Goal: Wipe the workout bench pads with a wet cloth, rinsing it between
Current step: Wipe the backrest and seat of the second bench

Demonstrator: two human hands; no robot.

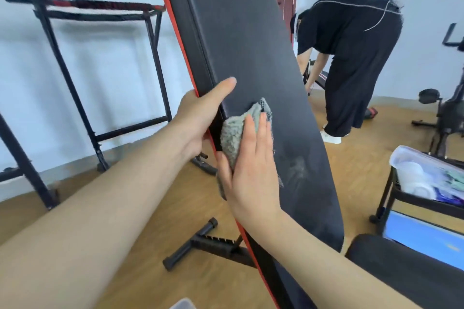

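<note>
A long black back pad (246, 40) with a red edge rises steeply through the middle of the view. My left hand (200, 118) grips its left edge, thumb lying on the front face. My right hand (248, 170) presses a bunched grey cloth (233, 138) flat against the pad, just below the left hand. Wet smears (298, 165) show on the pad to the right of the cloth. A second black pad (401, 268) lies low at the bottom right.
The bench's black frame foot (200, 243) rests on the wood floor. A black rack (82, 70) stands by the left wall. A person in black (356, 57) bends over behind the bench. At right are an exercise bike (447, 108) and a cart with a white tub (426, 175).
</note>
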